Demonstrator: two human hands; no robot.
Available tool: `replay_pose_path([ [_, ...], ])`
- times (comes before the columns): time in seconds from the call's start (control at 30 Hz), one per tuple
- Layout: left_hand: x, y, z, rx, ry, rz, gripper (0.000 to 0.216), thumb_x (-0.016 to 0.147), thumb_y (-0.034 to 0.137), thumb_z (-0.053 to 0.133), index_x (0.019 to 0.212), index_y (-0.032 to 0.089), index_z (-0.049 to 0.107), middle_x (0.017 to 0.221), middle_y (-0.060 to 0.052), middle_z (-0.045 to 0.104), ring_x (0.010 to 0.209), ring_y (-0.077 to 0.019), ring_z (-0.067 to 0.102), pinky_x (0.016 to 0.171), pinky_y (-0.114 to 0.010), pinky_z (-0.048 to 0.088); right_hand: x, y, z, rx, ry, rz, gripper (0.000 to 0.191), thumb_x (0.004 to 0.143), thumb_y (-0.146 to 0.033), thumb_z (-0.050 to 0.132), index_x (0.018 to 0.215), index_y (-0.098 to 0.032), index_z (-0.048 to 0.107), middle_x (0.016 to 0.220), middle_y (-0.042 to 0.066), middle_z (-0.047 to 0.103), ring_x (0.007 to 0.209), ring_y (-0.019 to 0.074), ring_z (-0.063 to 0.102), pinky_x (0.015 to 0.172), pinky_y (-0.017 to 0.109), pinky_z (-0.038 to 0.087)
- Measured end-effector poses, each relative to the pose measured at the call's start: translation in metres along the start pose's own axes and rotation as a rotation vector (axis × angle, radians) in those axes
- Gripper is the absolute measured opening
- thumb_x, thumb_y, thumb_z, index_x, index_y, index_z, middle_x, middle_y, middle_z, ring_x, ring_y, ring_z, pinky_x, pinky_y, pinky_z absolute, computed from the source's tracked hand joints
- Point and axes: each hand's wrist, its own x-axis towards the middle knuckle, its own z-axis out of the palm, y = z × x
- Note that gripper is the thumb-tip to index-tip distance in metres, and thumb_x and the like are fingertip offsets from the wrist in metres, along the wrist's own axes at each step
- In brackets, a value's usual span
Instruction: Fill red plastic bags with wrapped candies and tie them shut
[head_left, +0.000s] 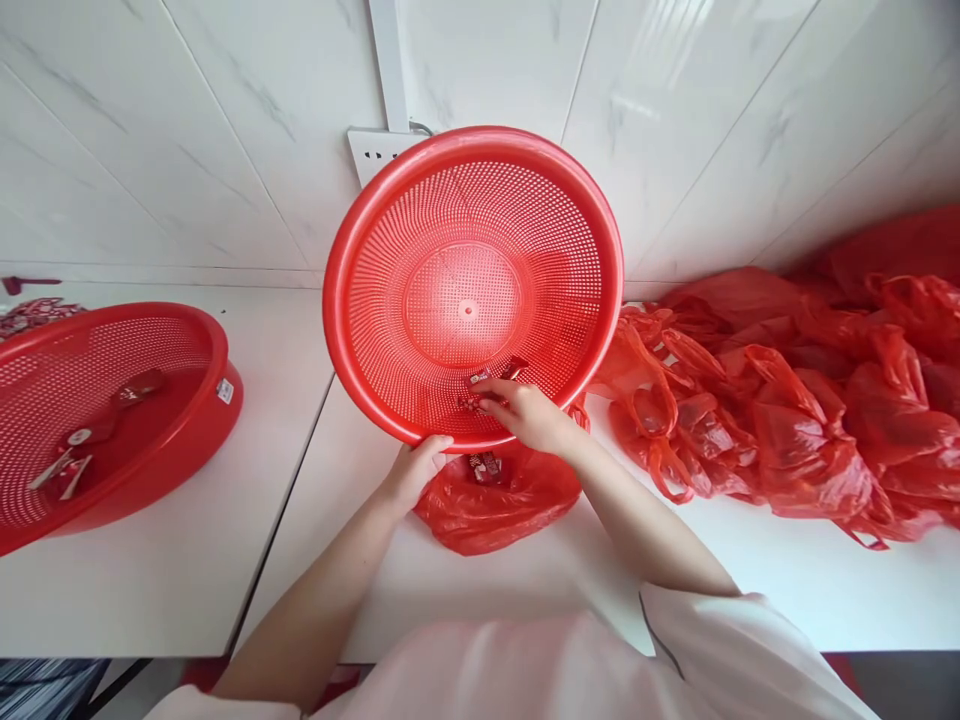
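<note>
A round red plastic mesh basket (pixel 469 200) is tipped toward me above the table. My left hand (pixel 421 472) grips its lower rim, thumb over the edge. Inside the basket, my right hand (pixel 529 412) reaches over the near rim, its fingers closed at a small dark-red wrapped packet (pixel 469 403). Another dark-red packet (pixel 514 368) lies against the mesh just above those fingers. Right below the rim, a thin red plastic bag (pixel 480 525) rests open on the table, partly hidden by the basket. Dark-red packets (pixel 486 468) show in its mouth.
A second red basket (pixel 202 420) holding a few packets stands at the left. Several filled, red plastic bags (pixel 795 420) are heaped on the right. Against the tiled wall behind, a white power strip (pixel 367 152) is partly covered. A seam (pixel 285 505) splits the white tabletop (pixel 300 610).
</note>
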Motion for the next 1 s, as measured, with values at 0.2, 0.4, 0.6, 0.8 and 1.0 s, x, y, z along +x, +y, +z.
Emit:
replay_pose_path([
  [0.2,0.005,0.002,-0.006,-0.009,0.012,0.035,0.044,0.082,0.014,0.055,0.125,0.013,0.063,0.123,-0.011,0.067,0.125,-0.0322,0.054,0.11,-0.05,0.039,0.0,0.007,-0.01,0.828,-0.067,0.265,0.033,0.085,-0.038,0.064,0.109,-0.015,0.066,0.088,0.004,0.065,0.073,0.0117,0.063,0.071,0.027,0.056],
  [0.4,0.004,0.008,-0.001,0.029,0.048,0.114,0.053,0.08,0.012,0.057,0.133,0.016,0.057,0.129,-0.01,0.064,0.125,-0.0319,0.055,0.108,-0.05,0.04,-0.006,0.001,-0.018,0.831,-0.046,0.194,0.039,0.079,-0.025,0.072,0.117,-0.019,0.062,0.094,0.003,0.064,0.082,0.0106,0.061,0.081,0.027,0.054],
  [0.6,0.002,0.008,-0.004,0.027,0.032,0.058,0.048,0.082,0.016,0.057,0.13,0.014,0.059,0.127,-0.012,0.064,0.122,-0.0331,0.056,0.108,-0.05,0.04,-0.005,-0.002,-0.017,0.883,0.093,0.19,0.045,0.074,-0.02,0.075,0.115,-0.025,0.059,0.105,0.002,0.058,0.088,0.0127,0.061,0.083,0.03,0.056],
  [0.8,0.003,0.006,-0.01,0.043,0.026,0.038,0.042,0.083,0.016,0.056,0.125,0.014,0.063,0.126,-0.011,0.065,0.122,-0.0326,0.056,0.107,-0.05,0.041,-0.003,0.001,-0.015,0.883,0.152,0.166,0.046,0.073,-0.023,0.075,0.114,-0.025,0.057,0.103,0.001,0.055,0.09,0.0135,0.061,0.086,0.035,0.055],
  [1.0,0.001,0.009,-0.003,0.041,0.011,0.057,0.051,0.083,0.016,0.055,0.134,0.016,0.055,0.129,-0.012,0.063,0.124,-0.0326,0.055,0.104,-0.05,0.043,-0.003,0.001,-0.016,0.829,0.178,0.137,0.044,0.075,-0.023,0.073,0.115,-0.025,0.056,0.105,0.002,0.055,0.087,0.0128,0.06,0.087,0.036,0.054],
])
